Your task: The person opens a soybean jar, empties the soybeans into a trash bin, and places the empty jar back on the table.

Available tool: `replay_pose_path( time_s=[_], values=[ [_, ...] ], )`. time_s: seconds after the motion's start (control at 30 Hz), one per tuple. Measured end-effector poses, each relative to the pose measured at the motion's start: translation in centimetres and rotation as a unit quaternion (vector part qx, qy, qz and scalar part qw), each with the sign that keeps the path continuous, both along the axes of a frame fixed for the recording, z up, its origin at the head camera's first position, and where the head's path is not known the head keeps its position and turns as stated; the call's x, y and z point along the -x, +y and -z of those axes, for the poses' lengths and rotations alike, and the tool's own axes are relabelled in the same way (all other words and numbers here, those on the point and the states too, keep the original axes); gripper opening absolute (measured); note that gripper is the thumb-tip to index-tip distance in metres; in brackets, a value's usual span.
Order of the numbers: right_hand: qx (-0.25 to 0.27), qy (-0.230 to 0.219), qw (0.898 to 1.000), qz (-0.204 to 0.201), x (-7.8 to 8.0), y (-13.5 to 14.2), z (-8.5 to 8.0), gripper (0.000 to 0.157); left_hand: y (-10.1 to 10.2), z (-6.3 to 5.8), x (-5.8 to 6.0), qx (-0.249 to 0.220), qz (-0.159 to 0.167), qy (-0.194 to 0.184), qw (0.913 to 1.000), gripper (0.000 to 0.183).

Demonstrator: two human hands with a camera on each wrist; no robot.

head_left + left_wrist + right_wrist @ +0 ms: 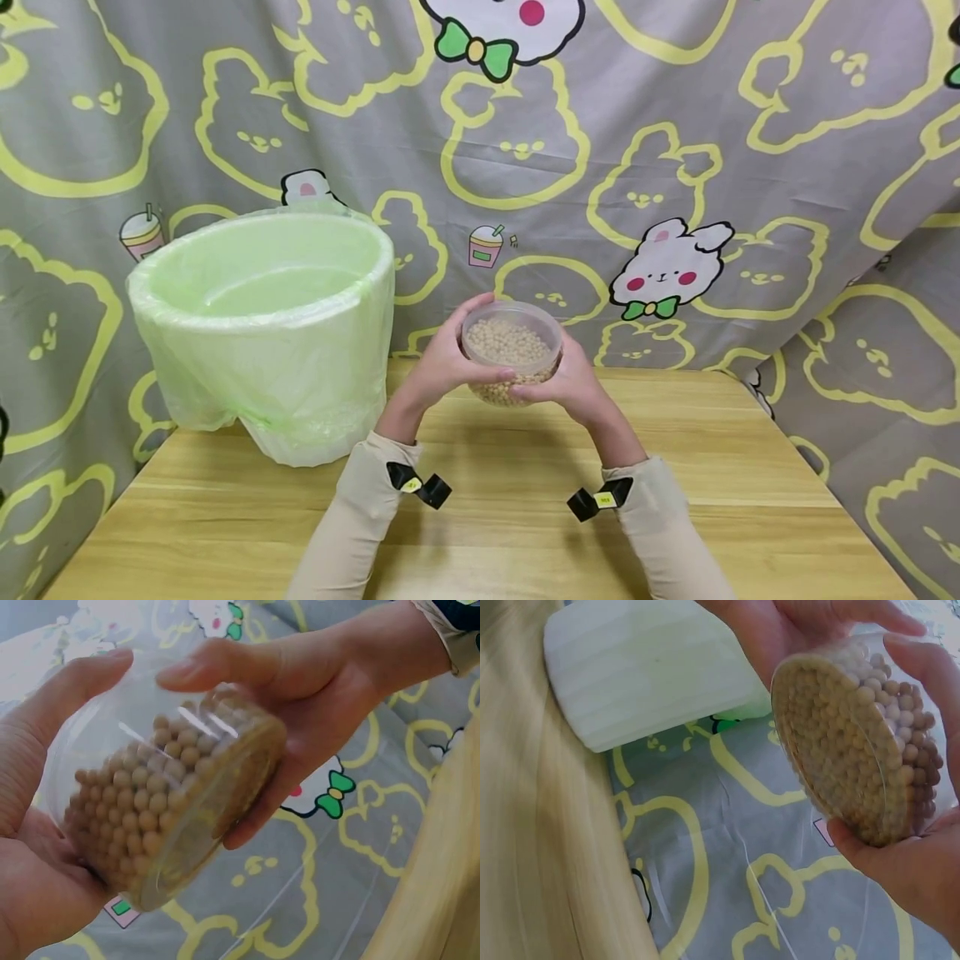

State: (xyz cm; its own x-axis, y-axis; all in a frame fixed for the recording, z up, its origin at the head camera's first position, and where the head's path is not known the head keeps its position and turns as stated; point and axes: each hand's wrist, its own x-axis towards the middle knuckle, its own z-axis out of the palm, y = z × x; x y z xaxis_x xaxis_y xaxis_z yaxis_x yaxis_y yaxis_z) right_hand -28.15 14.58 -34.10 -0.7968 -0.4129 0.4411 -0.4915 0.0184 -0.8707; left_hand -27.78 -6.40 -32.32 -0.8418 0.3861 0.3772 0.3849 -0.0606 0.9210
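Note:
Both hands hold a round clear plastic tub point(504, 395) above the table, roughly in the middle of the head view. Small beige balls point(506, 340) fill much of it. My left hand point(442, 358) grips the tub's left side, and my right hand point(573, 383) grips the right. Both thumbs lie across the near side, their tips close together. From the left wrist, the tub's clear base point(202, 832) shows, with fingers of the right hand point(315, 682) beneath it. Whether a lid covers the top, I cannot tell.
A large pale bin point(315, 350), lined with a thin green plastic bag point(262, 321), stands open-topped on the table's left. The wooden table point(510, 517) ends at a grey patterned cloth point(555, 125) behind and on the sides. Small black devices point(435, 492) sit on both sleeves.

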Motion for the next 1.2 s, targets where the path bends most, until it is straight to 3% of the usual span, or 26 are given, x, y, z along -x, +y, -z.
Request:
replay_pose_path(
  time_s=[0.23, 0.43, 0.6, 0.73, 0.9, 1.2],
  values=[
    [-0.012, 0.002, 0.999, 0.043, -1.3, -0.6, -1.1, 0.1, 0.5, -0.2, -0.1, 0.018, -0.077, 0.022, 0.9967, 0.107],
    [-0.023, -0.004, 0.997, 0.072, -1.4, -0.3, -1.5, 0.102, 0.2, -0.6, -0.4, -0.002, -0.102, 0.032, 0.9942, 0.104],
    [-0.009, 0.002, 0.996, 0.083, -0.5, 0.5, -1.2, 0.1, -0.6, -0.7, -0.1, -0.01, -0.129, 0.029, 0.9912, 0.1],
    [0.013, 0.006, 0.995, 0.094, 0.5, 1.6, -0.8, 0.098, -1.6, -0.4, 0.5, -0.025, -0.134, 0.018, 0.9905, 0.099],
    [0.026, 0.005, 0.992, 0.127, 0.8, 3.0, -1.1, 0.097, -2.6, 0.0, 1.2, -0.055, -0.116, 0.002, 0.9918, 0.099],
    [0.054, -0.019, 0.986, 0.159, 0.9, 5.0, -2.1, 0.096, -2.7, 0.5, 1.6, -0.067, -0.105, -0.028, 0.9918, 0.096]
  ],
)
